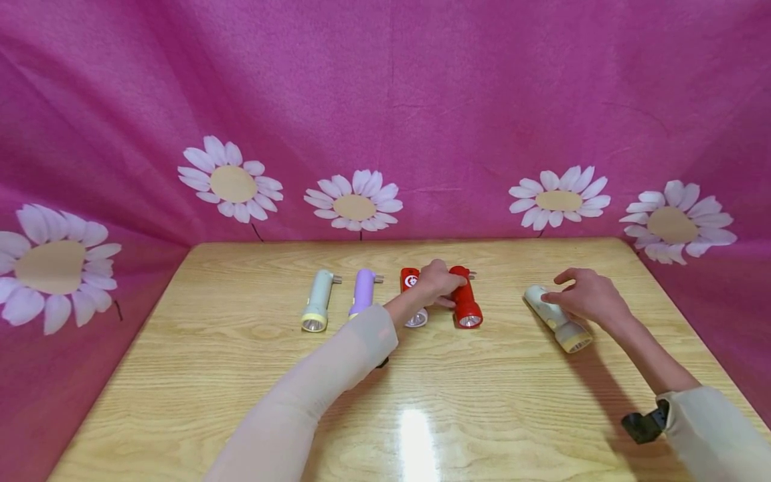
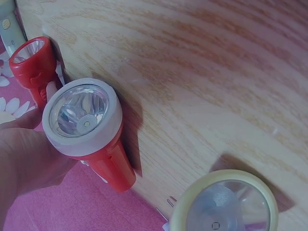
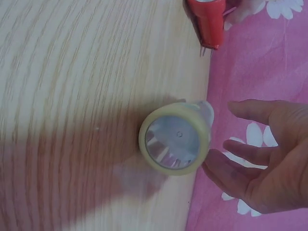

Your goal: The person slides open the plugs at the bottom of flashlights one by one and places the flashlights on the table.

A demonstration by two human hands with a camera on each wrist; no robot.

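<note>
My left hand [image 1: 438,281] reaches to an all-red flashlight [image 1: 467,301] and grips its body with thumb and fingers. Just left of that hand lies a red flashlight with a white rim [image 2: 86,118], partly hidden by the wrist in the head view. On the right, my right hand [image 1: 593,294] is over a pale flashlight with a yellowish rim [image 1: 554,318]. Its fingers [image 3: 252,113] are spread apart, and the thumb and fingers do not close round the body. Whether a fingertip touches it I cannot tell.
Farther left lie a purple flashlight [image 1: 364,291] and a pale green flashlight [image 1: 318,301], both with metal plug prongs sticking out. All are on a wooden table [image 1: 482,415]. A pink cloth [image 1: 458,120] with white flowers hangs behind and at the sides.
</note>
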